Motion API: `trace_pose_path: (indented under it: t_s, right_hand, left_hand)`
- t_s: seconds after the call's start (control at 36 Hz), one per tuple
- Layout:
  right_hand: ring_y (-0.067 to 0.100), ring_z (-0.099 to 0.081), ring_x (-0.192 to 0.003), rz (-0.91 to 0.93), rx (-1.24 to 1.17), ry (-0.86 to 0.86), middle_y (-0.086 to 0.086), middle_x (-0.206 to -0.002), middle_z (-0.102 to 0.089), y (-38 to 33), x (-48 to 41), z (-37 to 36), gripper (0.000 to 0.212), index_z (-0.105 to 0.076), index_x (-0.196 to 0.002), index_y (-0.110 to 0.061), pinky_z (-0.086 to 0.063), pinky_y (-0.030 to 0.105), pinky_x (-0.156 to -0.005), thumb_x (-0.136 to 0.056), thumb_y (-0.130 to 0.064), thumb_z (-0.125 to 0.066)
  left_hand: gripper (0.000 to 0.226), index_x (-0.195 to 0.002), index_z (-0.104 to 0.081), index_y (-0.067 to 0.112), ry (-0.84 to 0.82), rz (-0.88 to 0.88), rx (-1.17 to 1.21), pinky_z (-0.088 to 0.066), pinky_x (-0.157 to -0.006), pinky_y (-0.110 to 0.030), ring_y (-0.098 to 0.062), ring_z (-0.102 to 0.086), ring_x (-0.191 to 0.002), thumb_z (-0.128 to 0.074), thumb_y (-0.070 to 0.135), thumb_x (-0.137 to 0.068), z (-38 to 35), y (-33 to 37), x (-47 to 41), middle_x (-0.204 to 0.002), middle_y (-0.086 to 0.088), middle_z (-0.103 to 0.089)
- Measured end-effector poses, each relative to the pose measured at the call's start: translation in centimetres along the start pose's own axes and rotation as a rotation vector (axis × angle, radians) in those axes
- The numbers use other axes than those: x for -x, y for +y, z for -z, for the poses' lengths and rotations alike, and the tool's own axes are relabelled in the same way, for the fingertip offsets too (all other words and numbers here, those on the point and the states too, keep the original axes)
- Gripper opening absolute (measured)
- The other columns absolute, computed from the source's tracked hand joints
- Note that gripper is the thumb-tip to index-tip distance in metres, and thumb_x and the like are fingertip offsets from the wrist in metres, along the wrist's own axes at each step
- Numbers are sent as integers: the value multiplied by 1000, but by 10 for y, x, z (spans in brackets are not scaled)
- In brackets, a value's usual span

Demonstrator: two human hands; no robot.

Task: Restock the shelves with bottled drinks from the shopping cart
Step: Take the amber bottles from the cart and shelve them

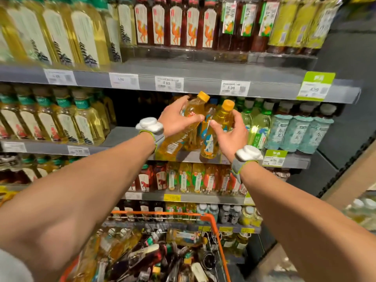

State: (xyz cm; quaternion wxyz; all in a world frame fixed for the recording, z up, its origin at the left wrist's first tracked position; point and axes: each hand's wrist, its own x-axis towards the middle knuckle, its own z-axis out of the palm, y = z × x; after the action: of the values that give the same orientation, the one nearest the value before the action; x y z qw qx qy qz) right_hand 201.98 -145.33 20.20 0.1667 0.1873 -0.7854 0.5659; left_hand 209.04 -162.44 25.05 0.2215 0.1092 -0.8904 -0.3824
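The left hand [179,119] has its fingers [184,102] clamped round a tilted yellow bottle [198,106] with an orange cap. Just right of these fingers, the right hand [232,137] grips a second yellow bottle [222,119], and the two bottles are touching. Both bottle bottoms are at the front edge of the middle shelf [122,135]. Below the fingers stands the cart [213,222], full of bottles.

My only view rides on my head, near the shelf [126,135], facing it and tilted down onto the shopping cart [162,213] below it; edges seem blurred.
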Motion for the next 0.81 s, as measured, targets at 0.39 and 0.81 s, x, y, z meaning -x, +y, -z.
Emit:
trace_pose_path:
  t_s: [0.39,0.81]
  right_hand:
    - [15,-65,-103,158,-74,-26,-3,-114,-70,1,-21,-1,58,-59,-128,-17,-53,37,-93,-78,-40,-78]
    - [16,-62,-106,198,-54,-47,-2,-115,-68,14,-34,-5,58,-57,-127,-17,-49,34,-95,-77,-35,-78]
  left_hand:
    - [70,-136,-52,19,-68,-51,-105,-48,-101,-36,-14,-61,-114,-76,53,-80,-8,1,-16,-130,6,-64]
    - [40,-100,-61,22,-50,-62,-85,-53,-72,-24,-6,-67,-83,-77,53,-79,-9,0,-28,-94,7,-70]
